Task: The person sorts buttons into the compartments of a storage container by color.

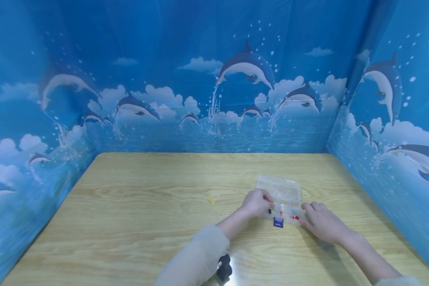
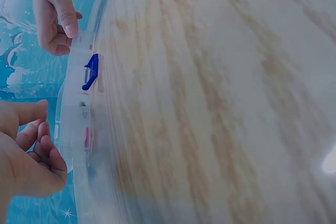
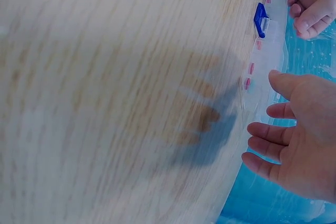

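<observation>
A clear plastic compartment box [image 1: 287, 212] lies on the table with its lid [image 1: 279, 187] raised at the back and a blue latch [image 1: 278, 222] at its front. Small red pieces [image 1: 295, 217] and a black piece [image 1: 269, 211] show in its compartments. Over the box's left end is my left hand [image 1: 258, 201], its thumb and index tips close together and the other fingers curled in; I cannot tell whether a small piece sits between them. My right hand [image 3: 307, 132] is at the box's right end, fingers extended and thumb beside the edge.
Small yellow pieces [image 1: 211, 201] lie on the wooden table [image 1: 139, 222] to the left of the box. A dark object [image 1: 224, 268] sits beside the left sleeve at the near edge. Blue dolphin-print curtains [image 1: 164, 71] enclose the back and sides.
</observation>
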`<action>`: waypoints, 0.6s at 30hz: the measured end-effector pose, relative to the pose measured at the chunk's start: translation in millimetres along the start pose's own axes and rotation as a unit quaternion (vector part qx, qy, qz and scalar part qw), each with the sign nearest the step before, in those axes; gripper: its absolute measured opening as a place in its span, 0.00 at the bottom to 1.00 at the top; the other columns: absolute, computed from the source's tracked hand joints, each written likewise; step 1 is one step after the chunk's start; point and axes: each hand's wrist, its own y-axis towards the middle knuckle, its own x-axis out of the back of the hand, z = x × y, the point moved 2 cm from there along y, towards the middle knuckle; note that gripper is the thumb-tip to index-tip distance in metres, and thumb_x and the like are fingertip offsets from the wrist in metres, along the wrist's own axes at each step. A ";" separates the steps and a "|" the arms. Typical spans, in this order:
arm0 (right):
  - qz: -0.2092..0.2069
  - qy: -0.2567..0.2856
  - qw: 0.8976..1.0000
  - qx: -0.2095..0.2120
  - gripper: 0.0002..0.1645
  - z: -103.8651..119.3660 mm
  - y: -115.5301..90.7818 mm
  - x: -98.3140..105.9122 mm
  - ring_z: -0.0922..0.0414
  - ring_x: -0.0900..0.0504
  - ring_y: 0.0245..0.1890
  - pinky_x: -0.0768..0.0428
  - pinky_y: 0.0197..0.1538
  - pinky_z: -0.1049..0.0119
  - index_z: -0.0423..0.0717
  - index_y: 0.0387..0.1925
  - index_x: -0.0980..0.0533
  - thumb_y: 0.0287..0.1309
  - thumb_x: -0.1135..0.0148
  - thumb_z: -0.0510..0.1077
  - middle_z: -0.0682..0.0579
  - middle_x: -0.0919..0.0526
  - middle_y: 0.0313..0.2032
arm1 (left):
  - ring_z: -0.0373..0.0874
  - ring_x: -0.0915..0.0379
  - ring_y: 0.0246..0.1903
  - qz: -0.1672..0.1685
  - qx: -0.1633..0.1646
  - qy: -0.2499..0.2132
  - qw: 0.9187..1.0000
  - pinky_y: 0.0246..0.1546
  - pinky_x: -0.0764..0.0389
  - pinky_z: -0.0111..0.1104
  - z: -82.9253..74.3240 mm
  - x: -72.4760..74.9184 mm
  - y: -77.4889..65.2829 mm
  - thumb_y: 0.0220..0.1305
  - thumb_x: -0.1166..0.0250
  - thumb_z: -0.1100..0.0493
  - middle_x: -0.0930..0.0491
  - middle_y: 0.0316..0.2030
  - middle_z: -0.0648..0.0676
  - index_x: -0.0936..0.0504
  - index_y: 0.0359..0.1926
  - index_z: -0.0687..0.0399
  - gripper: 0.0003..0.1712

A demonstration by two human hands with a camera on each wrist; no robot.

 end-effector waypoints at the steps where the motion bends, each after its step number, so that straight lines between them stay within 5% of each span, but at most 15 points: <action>1: 0.000 0.000 1.000 0.000 0.24 0.0 0.1 0.0 0.43 0.26 0.40 0.26 0.44 0.48 0.30 0.47 0.31 0.55 0.38 0.44 0.39 0.24 0.39 | 0.37 0.31 0.24 0.000 0.003 -0.008 1.000 0.26 0.28 0.25 0.6 1.2 0.3 0.50 0.31 0.64 0.24 0.23 0.45 0.19 0.27 0.55 0.03; 18: 0.003 -0.002 1.000 -0.007 0.25 -2.3 1.9 -2.4 0.42 0.26 0.41 0.28 0.46 0.47 0.30 0.48 0.31 0.55 0.38 0.44 0.39 0.24 0.39 | 0.38 0.30 0.27 0.001 0.015 -0.071 0.997 0.28 0.27 0.27 17.4 36.4 2.0 0.55 0.33 0.60 0.24 0.25 0.47 0.20 0.29 0.56 0.04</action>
